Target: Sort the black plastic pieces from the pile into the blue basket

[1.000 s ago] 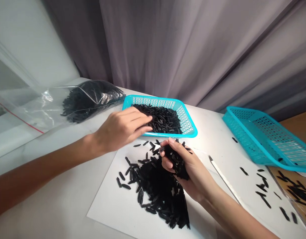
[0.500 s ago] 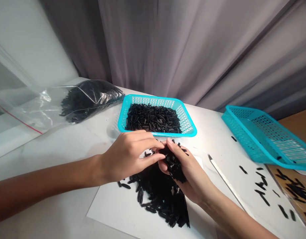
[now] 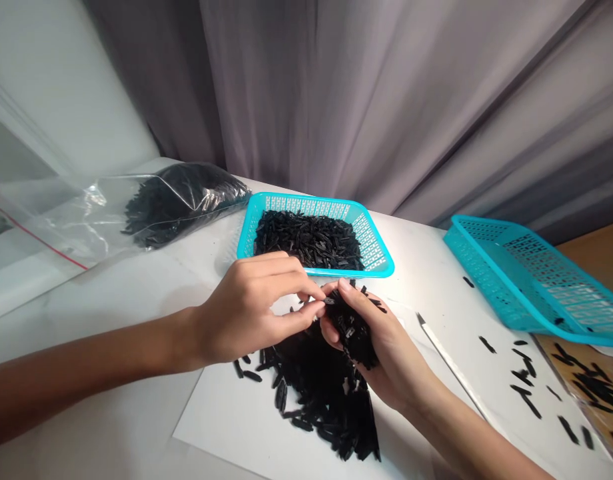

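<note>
My right hand (image 3: 381, 340) is wrapped round a clump of black pieces (image 3: 354, 333), its thumb on top. My left hand (image 3: 266, 303) has its thumb and index finger pinched at the clump's left edge; whatever is between the fingertips is too small to name. Below both hands, a pile of black slivers (image 3: 331, 413) lies on a white sheet (image 3: 226, 420). Just behind the hands stands a blue basket (image 3: 381, 267) holding many similar black slivers (image 3: 306, 240).
A clear plastic bag of black pieces (image 3: 186, 200) lies at the back left. On the right are a second blue basket (image 3: 501, 293), a white pen-like tool (image 3: 451, 363), scattered slivers (image 3: 524, 393) and a brown board with more slivers (image 3: 571, 367). Grey curtains hang behind.
My left fingertips have shifted slightly left and down, and the clump in my right hand has turned a little, moving slightly right. The baskets and bag look the same.
</note>
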Available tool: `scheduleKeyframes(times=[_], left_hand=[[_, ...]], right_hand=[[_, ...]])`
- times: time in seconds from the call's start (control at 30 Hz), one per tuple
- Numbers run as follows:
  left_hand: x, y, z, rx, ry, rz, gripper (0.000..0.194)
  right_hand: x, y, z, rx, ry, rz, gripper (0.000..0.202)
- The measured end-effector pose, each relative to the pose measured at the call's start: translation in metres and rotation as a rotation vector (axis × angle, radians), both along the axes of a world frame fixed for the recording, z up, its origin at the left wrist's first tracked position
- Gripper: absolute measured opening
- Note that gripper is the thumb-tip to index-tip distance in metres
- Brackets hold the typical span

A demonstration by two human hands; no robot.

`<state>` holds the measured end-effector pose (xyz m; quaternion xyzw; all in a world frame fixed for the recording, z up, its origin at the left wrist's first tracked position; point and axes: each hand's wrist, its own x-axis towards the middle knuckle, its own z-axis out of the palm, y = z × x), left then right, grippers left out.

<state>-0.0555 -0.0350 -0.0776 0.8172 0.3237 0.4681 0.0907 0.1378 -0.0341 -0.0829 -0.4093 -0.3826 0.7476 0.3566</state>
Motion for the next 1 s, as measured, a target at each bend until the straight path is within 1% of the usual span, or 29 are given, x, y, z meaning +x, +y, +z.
scheduleKeyframes(times=[0.17,0.3,0.5,0.73,1.0], left_hand=[[-0.001,-0.001,0.006,-0.165,-0.06,0.043,0.006],[-0.001,-0.001,0.009,-0.232,-0.087,0.048,0.007],[-0.003,-0.001,0.011,-0.219,-0.115,0.021,0.009],[-0.004,-0.001,0.015,-0.234,-0.167,0.024,0.008],[-0.004,0.001,0.018,-0.259,-0.18,0.036,0.009]], right_hand=[[0.002,0.001,0.002,-0.047,0.06,-0.041,0.035],[0.002,0.001,0.004,-0.072,0.1,-0.055,0.031],[0.001,0.0,0.007,-0.142,0.121,-0.047,0.032],[0.002,0.001,0.008,-0.164,0.104,-0.063,0.036],[0.002,0.002,0.007,-0.164,0.097,-0.052,0.034]])
